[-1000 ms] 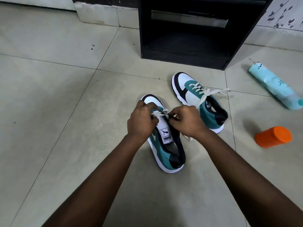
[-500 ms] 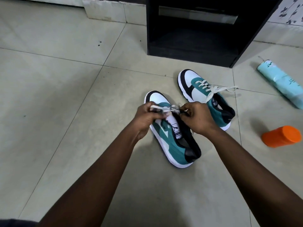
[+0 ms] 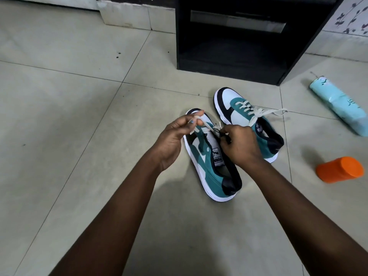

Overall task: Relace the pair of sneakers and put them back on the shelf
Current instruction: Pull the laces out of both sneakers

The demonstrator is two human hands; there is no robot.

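Two teal, white and black sneakers lie on the tiled floor. The near sneaker (image 3: pixel 214 166) is under both my hands. My left hand (image 3: pixel 177 132) pinches a loop of its cream lace (image 3: pixel 207 127) above the toe. My right hand (image 3: pixel 241 144) pinches the lace at the eyelets on the shoe's right side. The far sneaker (image 3: pixel 245 116) sits behind to the right, laced, with loose lace ends trailing right. The black shelf unit (image 3: pixel 249 62) stands just beyond the shoes, its low compartment dark.
An orange capped container (image 3: pixel 340 169) lies on its side at the right. A light blue wrapped roll (image 3: pixel 338 104) lies further back right. A white plinth (image 3: pixel 137 14) runs left of the shelf. Bare tile stretches to the left.
My left hand has lifted and pulled the lace up and to the left, away from the eyelets. My right hand stays at the eyelets. The camera view has shifted slightly.
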